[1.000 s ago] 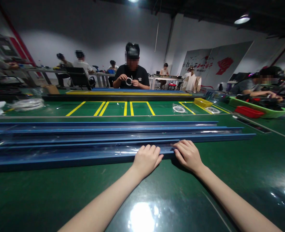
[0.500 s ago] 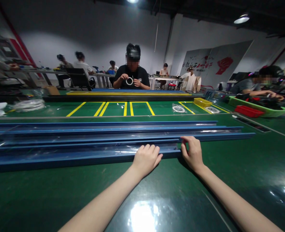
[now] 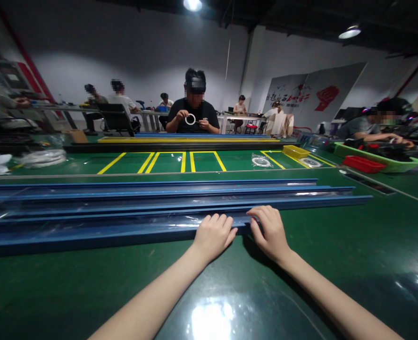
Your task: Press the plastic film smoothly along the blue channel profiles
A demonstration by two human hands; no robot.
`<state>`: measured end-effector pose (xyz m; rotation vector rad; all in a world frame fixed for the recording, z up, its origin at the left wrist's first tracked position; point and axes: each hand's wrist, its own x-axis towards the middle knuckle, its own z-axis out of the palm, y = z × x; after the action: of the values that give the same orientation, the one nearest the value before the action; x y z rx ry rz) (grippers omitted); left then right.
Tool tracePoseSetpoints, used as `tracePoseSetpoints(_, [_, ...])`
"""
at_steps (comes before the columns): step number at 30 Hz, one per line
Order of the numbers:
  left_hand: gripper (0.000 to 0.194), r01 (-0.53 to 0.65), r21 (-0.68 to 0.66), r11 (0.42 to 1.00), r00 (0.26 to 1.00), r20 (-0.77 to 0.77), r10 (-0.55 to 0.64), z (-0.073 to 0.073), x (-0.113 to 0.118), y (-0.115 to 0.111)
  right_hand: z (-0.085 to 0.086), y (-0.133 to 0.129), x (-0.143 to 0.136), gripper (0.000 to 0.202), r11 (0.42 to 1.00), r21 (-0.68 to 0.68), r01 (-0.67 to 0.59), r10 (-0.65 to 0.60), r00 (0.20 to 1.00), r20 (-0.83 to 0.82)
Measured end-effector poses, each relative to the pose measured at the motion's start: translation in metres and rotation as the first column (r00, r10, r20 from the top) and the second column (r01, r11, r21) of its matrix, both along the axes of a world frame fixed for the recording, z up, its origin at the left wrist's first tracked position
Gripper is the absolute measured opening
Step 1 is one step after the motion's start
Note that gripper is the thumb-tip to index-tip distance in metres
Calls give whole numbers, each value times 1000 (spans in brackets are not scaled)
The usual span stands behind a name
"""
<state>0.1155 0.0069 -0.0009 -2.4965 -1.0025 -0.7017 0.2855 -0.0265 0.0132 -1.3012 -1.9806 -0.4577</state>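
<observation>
Several long blue channels lie side by side across the green table (image 3: 180, 278). Over the front edge of the nearest blue channel (image 3: 124, 231), close to its right end, my left hand (image 3: 214, 234) is closed, with the fingers on the film-covered inside. My right hand (image 3: 268, 231) is bent over that channel's right end, its thumb and forefinger apart; whether the fingertips touch the channel is hard to tell. Behind it, the other blue channels (image 3: 322, 204) reach further right.
Beyond lie yellow tape lines, a bagged white ring (image 3: 261, 161), a yellow tray (image 3: 296, 152), a red tray (image 3: 363, 164) and a green basket (image 3: 416, 164). A flat dark object (image 3: 370, 182) sits at the right. A person opposite holds a white ring (image 3: 190, 119).
My right hand has moved left, closer to my left hand, along the nearest channel's end. My left hand has stayed on the channel. The view has tilted slightly.
</observation>
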Motion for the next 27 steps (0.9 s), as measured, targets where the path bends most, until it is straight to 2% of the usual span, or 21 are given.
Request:
tracePoseSetpoints(5, [21, 15, 7, 1000, 1000, -3, -15, 1, -1, 0, -4, 4, -11, 21, 982, -180, -53, 55, 998, 6])
tracePoseSetpoints(11, [22, 24, -1, 1000, 1000, -9, -24, 1, -1, -1, -8, 11, -8, 21, 977, -201, -70, 69, 998, -11])
tracePoseSetpoints(14, [22, 20, -9, 1000, 1000, -15, -21, 2, -2, -1, -9, 11, -11, 25, 981, -193, -8, 22, 997, 72])
tracePoseSetpoints(17, [21, 33, -16, 999, 999, -33, -34, 2, -2, 0, -11, 13, -16, 30, 980, -162, 114, -85, 981, 176])
tracePoseSetpoints(21, [23, 62, -35, 997, 994, -84, -65, 2, -3, 1, -10, 22, -26, 32, 937, -172, 304, -256, 933, 254])
tracePoseSetpoints(24, [19, 81, -53, 995, 986, -143, -88, 5, -9, -3, -4, 26, -31, 33, 895, -250, 370, -294, 909, 294])
tracePoseSetpoints(27, [33, 111, -40, 993, 975, -190, -116, 10, -24, -6, 3, 28, -34, 34, 871, -302, 388, -279, 896, 347])
